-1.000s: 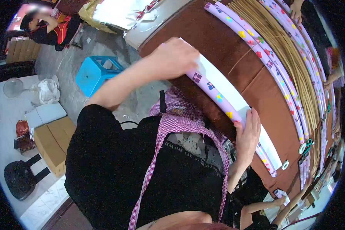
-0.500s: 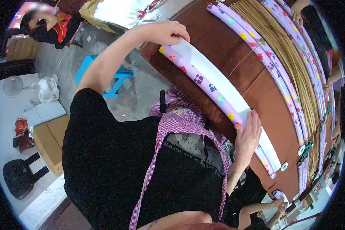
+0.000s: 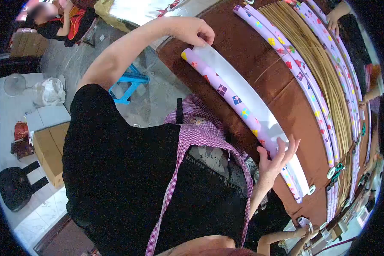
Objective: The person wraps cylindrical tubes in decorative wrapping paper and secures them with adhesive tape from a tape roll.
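A long roll of lilac gift-print paper (image 3: 237,100) lies along the near edge of the brown table, its white underside (image 3: 243,81) showing as an unrolled strip on the far side. At the strip's upper end, the bent fingers of my left hand (image 3: 199,32) pinch the paper's edge. Toward the lower end, my right hand (image 3: 276,163) rests across the roll with its fingers spread and its thumb apart on the near side.
Other printed rolls (image 3: 301,74) and a bundle of thin tan sticks (image 3: 324,64) lie farther across the brown table (image 3: 226,30). Green scissors (image 3: 338,170) and tape rolls (image 3: 331,173) are at the right. Co-workers' hands (image 3: 337,17) (image 3: 309,232) show at upper and lower right. A blue stool (image 3: 132,81) stands left.
My right hand has shifted slightly down along the roll, and its fingers have spread and lifted. My left hand still pinches the paper's end. The view has shifted a little.
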Demonstrator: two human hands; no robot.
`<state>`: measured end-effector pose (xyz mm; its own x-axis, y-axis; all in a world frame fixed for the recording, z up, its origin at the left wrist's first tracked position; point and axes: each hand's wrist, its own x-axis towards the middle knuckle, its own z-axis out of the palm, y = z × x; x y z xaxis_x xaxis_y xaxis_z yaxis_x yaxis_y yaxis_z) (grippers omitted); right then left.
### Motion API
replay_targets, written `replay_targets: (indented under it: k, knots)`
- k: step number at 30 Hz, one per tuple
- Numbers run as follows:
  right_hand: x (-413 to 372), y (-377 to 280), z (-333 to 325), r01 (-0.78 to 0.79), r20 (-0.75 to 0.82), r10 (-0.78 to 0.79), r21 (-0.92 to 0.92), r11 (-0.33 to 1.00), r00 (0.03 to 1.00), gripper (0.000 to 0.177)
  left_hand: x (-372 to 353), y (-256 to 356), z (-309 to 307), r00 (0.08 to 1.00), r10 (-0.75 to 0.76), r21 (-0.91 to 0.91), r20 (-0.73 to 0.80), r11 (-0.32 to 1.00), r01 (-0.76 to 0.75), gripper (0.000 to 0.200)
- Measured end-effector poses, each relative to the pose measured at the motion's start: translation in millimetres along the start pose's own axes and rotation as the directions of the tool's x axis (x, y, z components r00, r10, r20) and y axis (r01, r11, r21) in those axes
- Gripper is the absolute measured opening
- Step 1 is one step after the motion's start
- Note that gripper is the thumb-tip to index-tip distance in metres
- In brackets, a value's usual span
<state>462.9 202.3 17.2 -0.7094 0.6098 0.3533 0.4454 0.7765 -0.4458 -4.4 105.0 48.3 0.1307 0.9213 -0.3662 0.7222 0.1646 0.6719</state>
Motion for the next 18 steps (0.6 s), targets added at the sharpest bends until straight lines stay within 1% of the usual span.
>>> replay_targets:
  k: [2,3,5,6,8,9,11,12,14,15,17,18]
  knots:
    - [1,-4,-4,0.04,0.042,-0.037,-0.082,0.996,0.998,0.058,-1,-3,2,0.999,-0.012,-0.03,-0.044,0.999,0.01,0.022]
    - [1,-4,-3,0.04,0.041,-0.036,-0.083,0.996,0.998,0.058,-3,-2,1,0.999,-0.011,-0.029,-0.044,1.0,0.01,0.022]
    - [4,-4,1,0.102,0.071,-0.087,-0.249,0.963,0.994,0.05,-7,2,-2,0.998,-0.048,-0.05,-0.047,0.998,0.046,0.022]
    - [3,-4,1,0.103,0.07,-0.088,-0.25,0.963,0.994,0.05,-7,-3,-1,0.998,-0.047,-0.049,-0.049,0.998,0.045,0.022]
    - [2,-4,3,0.112,0.089,-0.089,-0.293,0.949,0.992,0.044,-6,-22,-1,0.998,0.019,0.008,-0.061,1.0,-0.019,0.023]
    - [2,-4,3,0.119,0.089,-0.097,-0.294,0.948,0.991,0.044,-7,-23,-4,0.998,0.018,0.008,-0.068,1.0,-0.017,0.023]
    - [2,-3,2,0.102,0.058,-0.089,-0.277,0.956,0.994,0.041,-10,-24,-8,0.998,-0.057,0.065,-0.018,0.996,0.058,0.022]
    - [1,-1,1,0.108,0.056,-0.096,-0.28,0.954,0.994,0.041,-11,-24,-7,0.998,-0.055,0.065,-0.026,0.996,0.056,0.022]
    - [2,3,-2,0.097,0.068,-0.08,-0.291,0.952,0.994,0.04,-13,-22,-2,0.996,-0.091,-0.102,-0.023,0.991,0.088,0.02]
    - [3,5,-4,0.103,0.067,-0.087,-0.294,0.95,0.994,0.04,-15,-18,0,0.996,-0.089,-0.104,-0.03,0.991,0.085,0.02]
    - [4,6,-7,0.1,0.062,-0.087,-0.275,0.956,0.994,0.038,-19,-7,5,0.984,-0.171,-0.355,-0.051,0.924,0.142,0.023]
    - [4,7,-8,0.105,0.063,-0.092,-0.278,0.955,0.994,0.038,-21,0,8,0.984,-0.169,-0.358,-0.056,0.923,0.138,0.023]
